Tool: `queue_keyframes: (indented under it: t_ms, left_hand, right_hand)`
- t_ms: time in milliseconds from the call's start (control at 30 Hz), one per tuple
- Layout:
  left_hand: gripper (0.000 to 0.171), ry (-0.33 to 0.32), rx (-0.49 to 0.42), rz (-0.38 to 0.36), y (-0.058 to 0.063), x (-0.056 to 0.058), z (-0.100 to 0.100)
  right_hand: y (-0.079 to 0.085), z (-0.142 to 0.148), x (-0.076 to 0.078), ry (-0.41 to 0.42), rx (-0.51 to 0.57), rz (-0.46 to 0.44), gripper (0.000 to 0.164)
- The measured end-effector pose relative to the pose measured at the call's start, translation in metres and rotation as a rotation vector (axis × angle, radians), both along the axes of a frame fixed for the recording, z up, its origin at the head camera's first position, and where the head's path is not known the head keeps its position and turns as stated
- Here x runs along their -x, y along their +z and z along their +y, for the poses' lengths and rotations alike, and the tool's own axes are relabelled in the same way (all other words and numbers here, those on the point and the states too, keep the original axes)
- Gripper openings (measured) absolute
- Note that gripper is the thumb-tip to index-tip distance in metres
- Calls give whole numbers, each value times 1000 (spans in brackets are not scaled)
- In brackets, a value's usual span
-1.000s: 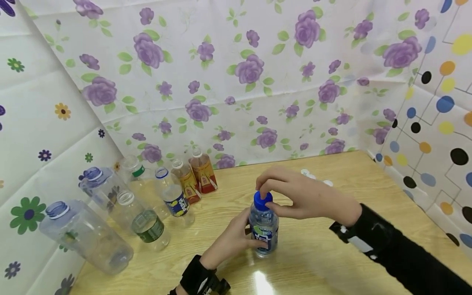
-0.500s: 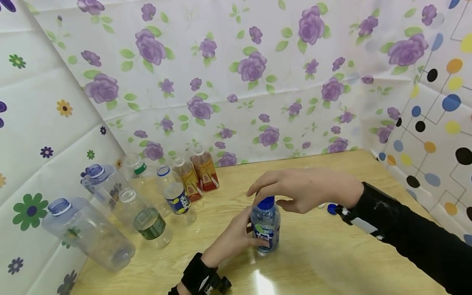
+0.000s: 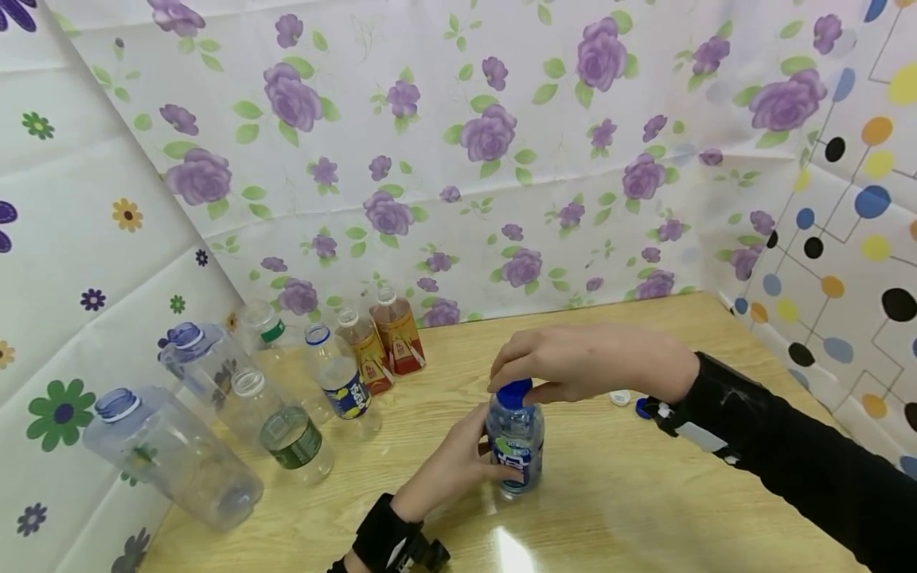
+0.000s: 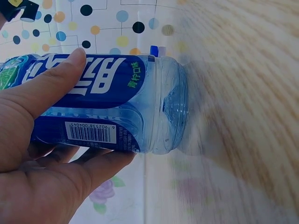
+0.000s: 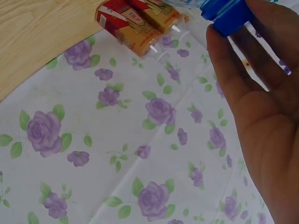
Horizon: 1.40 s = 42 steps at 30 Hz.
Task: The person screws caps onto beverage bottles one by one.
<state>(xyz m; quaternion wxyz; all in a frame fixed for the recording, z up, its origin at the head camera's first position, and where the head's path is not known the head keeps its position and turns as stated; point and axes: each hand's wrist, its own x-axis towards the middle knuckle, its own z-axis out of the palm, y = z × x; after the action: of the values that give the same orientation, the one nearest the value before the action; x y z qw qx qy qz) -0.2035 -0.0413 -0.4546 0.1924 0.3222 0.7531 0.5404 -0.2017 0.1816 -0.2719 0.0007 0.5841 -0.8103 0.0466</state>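
Left hand [image 3: 460, 458] gripped the blue-labelled plastic bottle [image 3: 519, 439] upright on the worktop [image 3: 680, 477]; right hand [image 3: 583, 362] pinched its blue screw cap [image 5: 230, 18].

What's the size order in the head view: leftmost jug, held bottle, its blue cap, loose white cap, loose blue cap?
Leftmost jug
Held bottle
Bottle's blue cap
Loose white cap, loose blue cap: too alike to rank

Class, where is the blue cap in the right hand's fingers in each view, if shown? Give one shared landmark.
Head: blue cap, right of centre, below middle.
Left wrist: not in it; bottle runs out at left.
Right wrist: blue cap at top, right of centre.
Shared landmark: purple-flowered backdrop.
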Motion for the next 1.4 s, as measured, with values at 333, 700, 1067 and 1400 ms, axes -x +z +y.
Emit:
queue_keyframes:
  t_ms: [333, 700, 1067, 1400]
  left_hand:
    - [97, -4, -4, 6, -1, 1, -2]
    - [96, -19, -3, 36, 0, 2, -2]
    - [95, 3, 2, 16, -1, 3, -1]
    - [94, 8, 13, -11, -1, 1, -1]
  right_hand:
    - [-1, -11, -8, -95, -67, 147, 31]
    - [3, -11, -8, -135, -106, 92, 39]
    - [18, -5, -2, -38, -139, 69, 44]
    - [16, -6, -2, -18, -148, 39, 39]
